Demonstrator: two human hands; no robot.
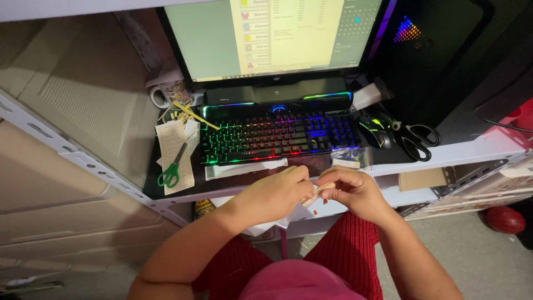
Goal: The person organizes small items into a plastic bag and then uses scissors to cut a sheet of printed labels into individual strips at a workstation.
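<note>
The paper strip (318,194), small and pale, sits pinched between both hands just in front of the desk edge (444,155), above the person's red-clad lap. Seen from the head camera, the left hand (276,193) closes its thumb and forefinger on the strip's near end, while the right hand (355,191) curls its fingers (333,179) around the far end, knuckles up. To handle it well, the grip probably wants to stay light and close to the fingertips, so the thin piece does not tear or slip. Both forearms angle inward from the elbows, and the wrists meet almost touching. Beyond the fingers lies a lit keyboard (277,136); green scissors (173,166) rest far to the left of them, black scissors (417,139) to the right.
</note>
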